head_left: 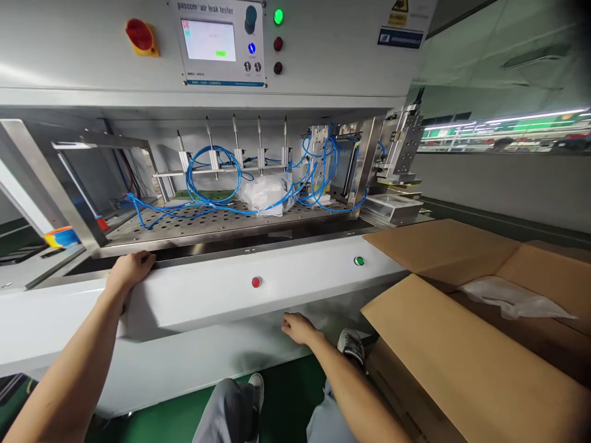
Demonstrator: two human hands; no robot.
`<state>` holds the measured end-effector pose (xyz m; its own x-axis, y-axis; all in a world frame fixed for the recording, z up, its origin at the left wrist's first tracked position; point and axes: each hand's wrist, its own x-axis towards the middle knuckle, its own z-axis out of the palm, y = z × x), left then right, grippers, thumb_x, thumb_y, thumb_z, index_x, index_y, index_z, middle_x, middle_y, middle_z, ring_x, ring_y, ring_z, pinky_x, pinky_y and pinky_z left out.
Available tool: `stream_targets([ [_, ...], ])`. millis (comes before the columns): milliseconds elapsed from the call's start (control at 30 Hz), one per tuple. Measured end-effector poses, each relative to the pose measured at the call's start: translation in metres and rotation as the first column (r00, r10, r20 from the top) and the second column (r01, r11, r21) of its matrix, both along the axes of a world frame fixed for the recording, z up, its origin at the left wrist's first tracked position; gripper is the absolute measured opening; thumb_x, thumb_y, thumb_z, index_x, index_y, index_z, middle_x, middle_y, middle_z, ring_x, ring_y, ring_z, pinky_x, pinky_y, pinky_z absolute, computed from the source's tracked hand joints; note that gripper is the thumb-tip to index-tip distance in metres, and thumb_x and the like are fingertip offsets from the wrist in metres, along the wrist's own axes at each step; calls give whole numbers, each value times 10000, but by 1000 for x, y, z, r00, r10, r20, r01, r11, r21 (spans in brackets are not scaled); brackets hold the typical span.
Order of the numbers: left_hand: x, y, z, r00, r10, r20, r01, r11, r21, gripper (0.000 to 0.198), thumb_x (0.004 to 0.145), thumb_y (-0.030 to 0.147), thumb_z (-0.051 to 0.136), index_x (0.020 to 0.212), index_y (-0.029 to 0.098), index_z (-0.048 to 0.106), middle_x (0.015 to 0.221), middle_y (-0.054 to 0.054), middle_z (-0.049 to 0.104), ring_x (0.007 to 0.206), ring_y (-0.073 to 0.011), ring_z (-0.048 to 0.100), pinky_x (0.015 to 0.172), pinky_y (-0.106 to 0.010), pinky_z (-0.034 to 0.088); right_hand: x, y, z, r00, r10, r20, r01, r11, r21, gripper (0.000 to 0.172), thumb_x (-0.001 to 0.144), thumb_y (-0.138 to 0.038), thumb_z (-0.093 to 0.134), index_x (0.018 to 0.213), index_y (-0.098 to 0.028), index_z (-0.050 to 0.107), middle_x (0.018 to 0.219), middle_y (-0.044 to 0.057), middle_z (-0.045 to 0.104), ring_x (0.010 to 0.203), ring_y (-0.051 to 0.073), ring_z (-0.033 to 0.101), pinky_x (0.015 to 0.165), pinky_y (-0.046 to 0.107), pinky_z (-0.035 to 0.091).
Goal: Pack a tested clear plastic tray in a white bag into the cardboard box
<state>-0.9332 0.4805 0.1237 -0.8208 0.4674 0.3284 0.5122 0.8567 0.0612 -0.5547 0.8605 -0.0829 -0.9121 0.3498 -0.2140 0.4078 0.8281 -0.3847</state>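
The left hand (132, 269) lies over the top edge of the white front panel of the air leak tester (194, 301), and the right hand (300, 328) rests flat lower down; both grips are open, holding nothing.

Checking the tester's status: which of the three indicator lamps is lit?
The green lamp at the top; the dark red lamp under it and the lowest lamp look unlit.

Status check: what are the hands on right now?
Left hand over top edge of air leak tester's white front panel. Right hand against panel, lower down. Open cardboard box to the right.
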Motion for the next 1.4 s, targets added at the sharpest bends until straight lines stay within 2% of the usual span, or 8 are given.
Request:
stream_targets([
  [167,-1,0,0,1000,13,3,-13,1000,-7,609,973,563,313,1134,154,735,1112,-211,753,1050,-391,698,859,-407,511,4,-38,24,973,227,41,-222,970,-98,162,888,-291,718,1014,-216,785,1028,44,769,950,227,701,765,278,468],
  [267,-4,0,-3,1000,24,6,-24,1000,-15,629,968,574,294,1150,160,731,1125,-203,753,1069,-403,695,867,-418,518,10,-68,41,891,455,14,-425,842,-332,184,821,-392,814,943,-256,789,897,-24,757,845,179,694,680,243,451],
  [333,-6,0,-4,1000,27,7,-27,1000,-11,642,963,580,286,1161,160,729,1126,-205,754,1063,-411,696,869,-429,521,15,-82,55,845,509,-166,-493,620,-611,312,814,-486,827,999,-242,766,954,-1,756,884,182,702,709,245,479],
  [433,-8,0,-6,1000,19,6,-19,1000,1,659,958,585,278,1170,150,725,1129,-215,752,1064,-423,695,878,-443,520,16,-86,71,841,308,-445,-499,121,-858,586,775,-632,844,1117,-192,663,1028,84,747,848,208,741,675,253,515],
  [500,-9,0,-7,1000,12,14,-12,1000,9,663,953,587,277,1165,146,724,1142,-218,749,1079,-430,691,888,-445,517,10,-79,72,855,29,-517,-517,-13,-856,673,779,-691,822,1150,-184,580,890,68,740,664,183,724,536,210,454],
  [633,-8,1,-7,999,-5,35,4,1000,24,654,944,586,275,1136,149,722,1148,-211,749,1108,-431,685,907,-439,506,-6,-65,58,813,-345,-470,-457,123,-881,561,879,-681,715,1079,-194,521,586,-47,625,371,114,523,372,175,289],
  [900,-6,2,-6,999,-31,25,30,1000,6,614,951,564,249,1083,166,698,1120,-200,755,1092,-419,688,892,-429,489,-9,-61,43,792,-269,-549,-484,271,-832,524,870,-607,763,1066,-201,497,686,-52,638,438,102,569,402,182,331],
  [1400,-8,1,-7,999,-30,17,30,1000,-3,585,980,539,271,1114,166,702,1153,-183,757,1107,-391,693,892,-404,497,1,-67,54,749,-338,-569,-525,219,-822,462,855,-487,791,1014,-228,442,707,-77,552,448,90,512,446,204,346],
])
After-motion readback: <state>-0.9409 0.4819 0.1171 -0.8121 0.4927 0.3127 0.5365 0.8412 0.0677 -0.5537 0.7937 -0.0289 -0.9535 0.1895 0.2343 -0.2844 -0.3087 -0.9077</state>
